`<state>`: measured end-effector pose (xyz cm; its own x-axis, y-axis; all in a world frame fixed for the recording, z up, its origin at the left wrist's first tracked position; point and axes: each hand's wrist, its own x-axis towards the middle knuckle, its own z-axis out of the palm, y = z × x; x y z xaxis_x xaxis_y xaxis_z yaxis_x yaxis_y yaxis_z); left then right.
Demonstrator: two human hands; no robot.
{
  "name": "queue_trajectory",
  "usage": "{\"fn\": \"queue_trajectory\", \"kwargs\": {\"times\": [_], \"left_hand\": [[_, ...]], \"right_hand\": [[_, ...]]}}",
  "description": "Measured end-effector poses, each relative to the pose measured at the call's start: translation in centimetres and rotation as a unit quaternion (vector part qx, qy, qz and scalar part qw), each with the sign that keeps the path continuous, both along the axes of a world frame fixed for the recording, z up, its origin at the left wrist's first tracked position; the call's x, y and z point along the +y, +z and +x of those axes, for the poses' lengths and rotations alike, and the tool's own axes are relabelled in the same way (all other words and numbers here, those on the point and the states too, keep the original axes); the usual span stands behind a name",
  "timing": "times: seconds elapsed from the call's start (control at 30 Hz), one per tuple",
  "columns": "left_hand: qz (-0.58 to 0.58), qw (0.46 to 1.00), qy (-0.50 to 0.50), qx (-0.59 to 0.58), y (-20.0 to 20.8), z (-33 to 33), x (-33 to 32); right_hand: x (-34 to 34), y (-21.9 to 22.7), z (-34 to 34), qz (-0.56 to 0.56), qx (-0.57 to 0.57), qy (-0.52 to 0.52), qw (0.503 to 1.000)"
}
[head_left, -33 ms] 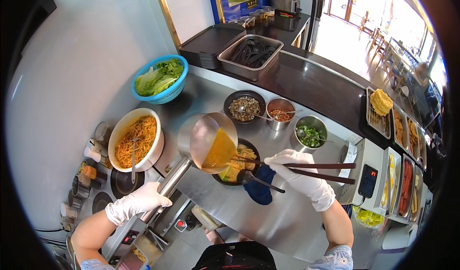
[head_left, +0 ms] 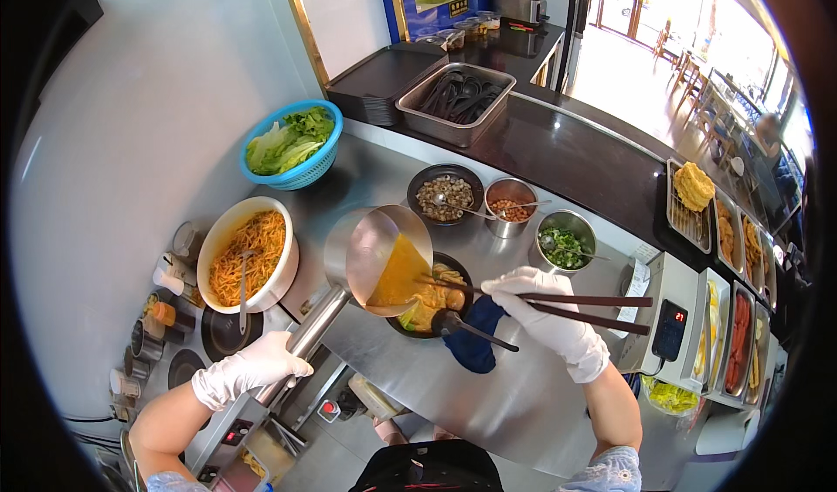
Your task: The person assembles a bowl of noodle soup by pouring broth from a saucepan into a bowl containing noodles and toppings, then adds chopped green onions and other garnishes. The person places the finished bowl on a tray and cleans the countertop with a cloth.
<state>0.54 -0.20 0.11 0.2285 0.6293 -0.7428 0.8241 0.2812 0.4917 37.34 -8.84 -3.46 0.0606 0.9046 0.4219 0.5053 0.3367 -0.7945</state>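
Observation:
My gloved left hand (head_left: 257, 372) is wrapped around the long handle of a steel saucepan (head_left: 364, 239). The saucepan is tipped over a black bowl (head_left: 453, 269), and orange-brown broth (head_left: 403, 274) lies toward its lowered rim. In the bowl are greens and pale food pieces; the saucepan covers its left part. My gloved right hand (head_left: 549, 317) grips long dark chopsticks (head_left: 602, 300), their tips at the broth by the saucepan's rim. A black ladle-like spoon (head_left: 449, 321) rests in the bowl, handle over its near edge. Beside the bowl lies a dark blue cloth (head_left: 478, 339).
Left stand a white pot of orange noodles (head_left: 292, 274) and a blue basket of lettuce (head_left: 301, 176). Behind the bowl are a dish of chopped topping (head_left: 445, 197), a steel pot of brown bits (head_left: 508, 208) and one of chopped greens (head_left: 562, 241). Food trays (head_left: 741, 335) line the right.
The chopsticks have shifted slightly, and a rounded brown piece in the bowl shows more plainly. The saucepan and my left hand stay in place.

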Motion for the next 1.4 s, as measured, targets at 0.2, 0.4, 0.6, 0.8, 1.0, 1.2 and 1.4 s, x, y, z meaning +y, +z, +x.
{"fn": "queue_trajectory", "kwargs": {"times": [0.2,0.4,0.6,0.8,1.0,1.2,1.4], "left_hand": [[0.021,1.000,-0.017,0.015,-0.2,0.0,0.1],[0.015,0.999,-0.029,0.032,-0.1,0.2,0.1],[0.031,0.998,-0.038,0.036,0.1,0.6,0.1],[0.030,0.998,-0.033,0.039,0.2,0.8,0.1],[0.018,0.998,-0.038,0.040,0.3,0.8,0.3],[0.062,0.995,-0.042,0.059,0.2,1.1,0.1],[0.064,0.994,-0.069,0.056,1.2,1.7,0.5]], "right_hand": [[4.2,-2.8,-1.6,-0.036,0.160,0.017,0.986],[3.5,-4.5,-2.3,-0.110,0.158,0.056,0.980],[-0.3,-1.3,-0.2,-0.044,-0.064,0.014,0.997],[1.5,-0.8,-1.5,-0.063,0.090,0.024,0.994],[2.3,-1.9,-2.4,-0.155,0.070,0.062,0.983],[0.7,-0.9,0.2,-0.010,-0.027,-0.017,0.999],[4.4,-3.3,-1.5,-0.019,0.123,0.021,0.992]]}}
